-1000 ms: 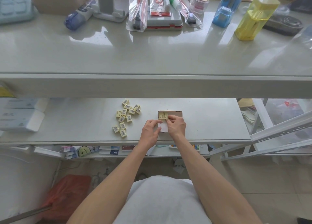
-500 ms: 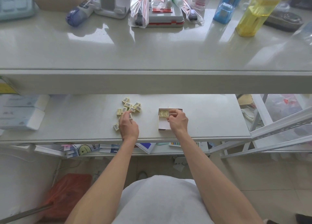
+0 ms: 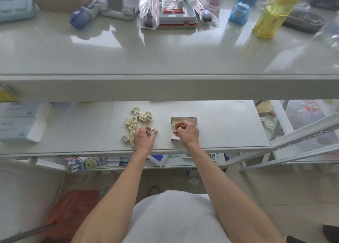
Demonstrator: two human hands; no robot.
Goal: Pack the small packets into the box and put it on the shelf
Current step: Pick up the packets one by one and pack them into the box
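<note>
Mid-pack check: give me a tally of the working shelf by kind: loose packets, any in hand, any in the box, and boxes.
Loose packets lying on the shelf: 11
Pinched packet in the left hand: 1
Boxed packets in view: 1; the right hand hides the rest
Box: 1
Total visible: 14

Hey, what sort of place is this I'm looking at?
Probably a stationery shop or its stockroom: barcoded small packets lie loose on a metal shelf, with bagged pens and coloured plastic cases on the glossy counter above.
</note>
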